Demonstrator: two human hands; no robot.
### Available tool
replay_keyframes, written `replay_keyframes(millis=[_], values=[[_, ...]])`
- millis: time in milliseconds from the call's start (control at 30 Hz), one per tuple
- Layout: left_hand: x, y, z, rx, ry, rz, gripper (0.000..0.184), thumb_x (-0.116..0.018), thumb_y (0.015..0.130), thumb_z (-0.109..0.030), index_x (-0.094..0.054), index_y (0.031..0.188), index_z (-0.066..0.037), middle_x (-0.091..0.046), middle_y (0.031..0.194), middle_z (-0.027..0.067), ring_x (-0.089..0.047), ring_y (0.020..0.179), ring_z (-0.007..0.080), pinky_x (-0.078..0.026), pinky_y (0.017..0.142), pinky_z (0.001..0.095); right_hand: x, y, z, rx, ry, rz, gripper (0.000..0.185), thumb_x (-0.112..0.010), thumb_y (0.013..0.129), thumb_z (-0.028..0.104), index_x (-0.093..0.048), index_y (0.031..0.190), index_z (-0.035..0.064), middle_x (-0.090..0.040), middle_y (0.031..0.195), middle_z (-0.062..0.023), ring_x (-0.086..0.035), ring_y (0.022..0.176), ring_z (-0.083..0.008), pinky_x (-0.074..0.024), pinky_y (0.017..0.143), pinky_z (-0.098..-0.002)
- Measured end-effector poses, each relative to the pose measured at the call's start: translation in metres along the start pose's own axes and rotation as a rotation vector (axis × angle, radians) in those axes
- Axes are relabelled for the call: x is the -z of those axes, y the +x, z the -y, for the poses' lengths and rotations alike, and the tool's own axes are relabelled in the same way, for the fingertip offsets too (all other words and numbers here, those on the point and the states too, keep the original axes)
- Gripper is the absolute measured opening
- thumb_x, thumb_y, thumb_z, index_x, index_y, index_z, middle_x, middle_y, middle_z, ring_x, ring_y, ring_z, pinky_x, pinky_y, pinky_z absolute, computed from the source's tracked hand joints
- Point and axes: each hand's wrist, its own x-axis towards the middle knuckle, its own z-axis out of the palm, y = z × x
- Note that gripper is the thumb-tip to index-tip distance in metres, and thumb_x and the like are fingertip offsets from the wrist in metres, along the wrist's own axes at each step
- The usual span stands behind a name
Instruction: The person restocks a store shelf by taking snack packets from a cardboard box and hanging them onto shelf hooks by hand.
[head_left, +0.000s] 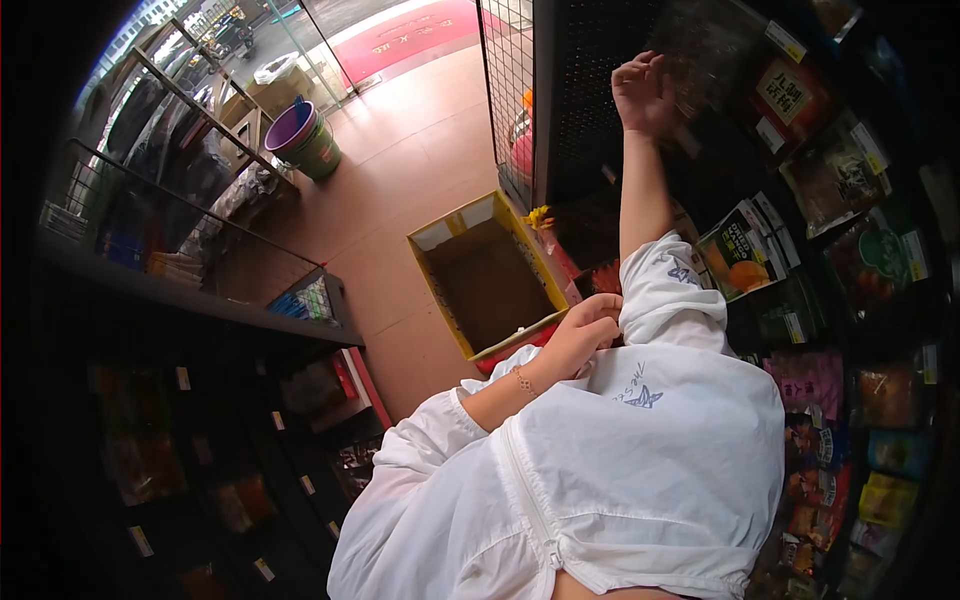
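Observation:
My left hand [588,328], with a thin bracelet at the wrist, is in front of my chest. Its fingers are closed on the white sleeve [672,300] of my right arm, near the elbow. My right hand [643,92] is raised at the upper right, beside the dark shelf rack. Its fingers are loosely curled and a little apart, and nothing shows in the palm. A blurred clear package [708,55] hangs just to its right. Below and left of that arm, an open yellow-edged box [440,285] stands with a dark brown inside.
Packaged snacks line the right shelves, among them a dried mango pack [738,250] and a red pack [790,95]. Dark shelves with price tags [278,420] stand at the left. Green and purple buckets [318,150] stand on the tiled floor [385,170] near the doorway's red mat [400,40].

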Motion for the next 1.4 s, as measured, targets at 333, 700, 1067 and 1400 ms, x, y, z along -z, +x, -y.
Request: replay_keyframes(millis=[333,700,1067,1400], values=[[-0.013,-0.001,-0.008,0.094,-0.049,0.109,0.048,-0.041,0.065,0.004,-0.039,0.113,-0.007,-0.045,0.099,0.0004,-0.043,0.081,0.0071,-0.036,0.070,0.0179,0.113,-0.075,-0.034,-1.159,-1.884,-0.479,0.020,-0.047,0.075,0.016,-0.055,0.093,0.0128,-0.056,0.084,0.0014,-0.052,0.070,-0.0080,-0.0429,0.061,-0.0264],[-0.040,-0.014,-0.034,0.229,-0.297,-0.011,0.056,-0.041,0.061,-0.002,-0.032,0.115,-0.010,-0.038,0.103,0.0032,-0.037,0.089,0.0135,-0.032,0.079,0.0246,0.104,-0.055,0.031,0.126,-0.292,-0.806,0.021,-0.044,0.077,0.017,-0.056,0.092,0.0085,-0.057,0.094,-0.0080,-0.052,0.083,-0.0194,-0.0412,0.073,-0.0347],[-0.024,-0.024,-0.017,-0.019,0.753,0.083,0.045,-0.049,0.067,-0.003,-0.038,0.111,-0.004,-0.047,0.094,0.0083,-0.044,0.079,0.0159,-0.037,0.073,0.0260,0.142,-0.122,0.037,-0.998,-1.679,-1.133,0.016,-0.051,0.073,0.022,-0.054,0.080,0.0081,-0.054,0.068,-0.0018,-0.049,0.054,-0.0116,-0.0409,0.051,-0.0280],[0.000,0.026,-0.022,-0.644,1.287,-0.152,0.022,-0.053,0.072,-0.008,-0.052,0.094,-0.003,-0.047,0.102,0.0146,-0.047,0.089,0.0299,-0.040,0.076,0.0338,0.129,-0.221,0.010,-1.495,-2.398,-0.590,0.016,-0.050,0.074,0.016,-0.059,0.082,0.0051,-0.058,0.068,-0.0069,-0.053,0.052,-0.0156,-0.0437,0.049,-0.0284]])
